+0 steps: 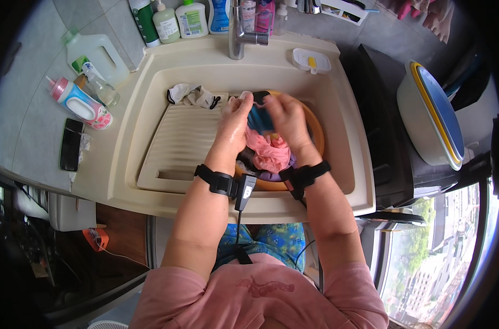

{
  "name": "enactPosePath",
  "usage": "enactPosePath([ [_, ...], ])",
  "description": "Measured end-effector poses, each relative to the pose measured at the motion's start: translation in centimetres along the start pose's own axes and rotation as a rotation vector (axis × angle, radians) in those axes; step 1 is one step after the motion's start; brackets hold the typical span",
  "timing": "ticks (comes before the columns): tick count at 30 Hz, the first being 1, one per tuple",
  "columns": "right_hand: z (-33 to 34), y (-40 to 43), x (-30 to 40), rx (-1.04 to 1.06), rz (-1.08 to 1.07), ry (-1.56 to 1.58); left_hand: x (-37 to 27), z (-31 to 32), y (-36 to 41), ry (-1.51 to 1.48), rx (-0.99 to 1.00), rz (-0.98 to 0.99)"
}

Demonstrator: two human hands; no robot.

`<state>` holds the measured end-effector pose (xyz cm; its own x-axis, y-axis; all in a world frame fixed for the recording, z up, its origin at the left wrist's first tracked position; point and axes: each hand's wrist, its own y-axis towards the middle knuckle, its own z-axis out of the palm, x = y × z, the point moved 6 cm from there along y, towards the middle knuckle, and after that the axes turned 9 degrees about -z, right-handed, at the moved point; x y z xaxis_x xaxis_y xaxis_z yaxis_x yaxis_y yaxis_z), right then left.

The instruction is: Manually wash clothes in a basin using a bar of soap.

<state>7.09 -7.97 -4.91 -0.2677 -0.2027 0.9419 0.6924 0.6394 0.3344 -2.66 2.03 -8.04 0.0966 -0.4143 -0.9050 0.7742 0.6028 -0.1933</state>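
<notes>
Over an orange basin (317,127) in the sink, my left hand (235,121) and my right hand (288,117) hold a dark teal cloth (261,119) between them; it is blurred by motion. A black and pale part of fabric shows at the fingertips. Under the hands, a pink cloth (272,154) lies bunched in the basin, with purple fabric (270,177) and dark fabric (246,158) beside it and some suds. At the left, whitish fabric pieces with dark edging (194,96) lie at the top of the ribbed washboard (185,135).
A chrome faucet (236,37) rises behind the basin, before several bottles. A soap dish (312,61) sits on the right rear ledge. On the left counter are a pink-capped bottle (83,103), a spray bottle (103,88) and a phone (71,144). Nested basins (428,115) stand at right.
</notes>
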Motion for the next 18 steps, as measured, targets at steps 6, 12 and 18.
enactPosePath([
  [6, 7.6, -4.0, 6.0, 0.212, -0.721, -0.900, 1.7, 0.3, -0.3, -0.499, 0.053, -0.222],
  [12, 5.0, -2.6, 5.1, -0.033, -0.555, -0.921, 3.6, 1.1, 1.4, -0.407, 0.319, -0.108],
  [18, 2.5, -0.5, 3.2, -0.086, -0.611, -0.975, 2.0, 4.8, -1.6, -0.456, 0.060, -0.305],
])
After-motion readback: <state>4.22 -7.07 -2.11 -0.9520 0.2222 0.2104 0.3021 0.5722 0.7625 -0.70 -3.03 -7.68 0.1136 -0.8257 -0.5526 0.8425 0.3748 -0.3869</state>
